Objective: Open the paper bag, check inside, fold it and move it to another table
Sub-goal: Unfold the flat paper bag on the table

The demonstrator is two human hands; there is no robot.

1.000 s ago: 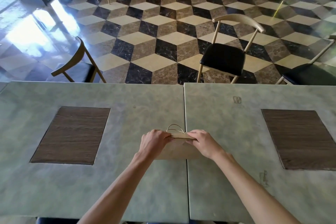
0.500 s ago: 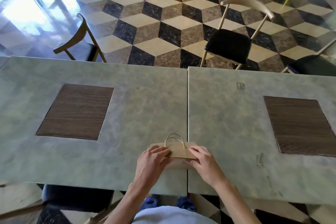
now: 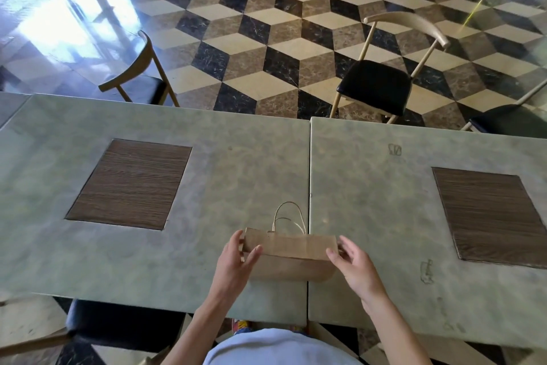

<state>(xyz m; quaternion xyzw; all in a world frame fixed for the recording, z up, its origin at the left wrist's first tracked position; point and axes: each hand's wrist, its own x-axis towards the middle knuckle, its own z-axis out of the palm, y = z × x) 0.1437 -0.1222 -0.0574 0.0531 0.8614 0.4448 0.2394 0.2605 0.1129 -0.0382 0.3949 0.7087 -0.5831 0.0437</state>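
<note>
The lower part of the paper bag [image 3: 291,258] sat in shadow, so how its bottom panel was folded was hard to read, and whether anything lay inside could not be told. The twine handles [image 3: 288,221] looped out from its far edge, thin and partly blurred against the left table [image 3: 207,187]. The bag lay flat across the seam between that table and the right table [image 3: 384,216], close to the near edge, more of it on the left one. The left hand [image 3: 233,265] came in from below, wrist bent, thumb lying over the top face and the other digits curled round the bag's left end, pinching it loosely. The right hand [image 3: 353,264] mirrored it at the right end, its fingers [image 3: 344,243] spread and half curled at the corner; whether they truly gripped the paper or merely touched it was not clear. Both forearms ran out of the bottom of the shot, cut off by a pale shirt [image 3: 278,348]. Across the tables, a black-seated chair [image 3: 381,83] stood on the chequered floor [image 3: 266,39], another chair [image 3: 139,74] half hidden behind the left table's far edge.
</note>
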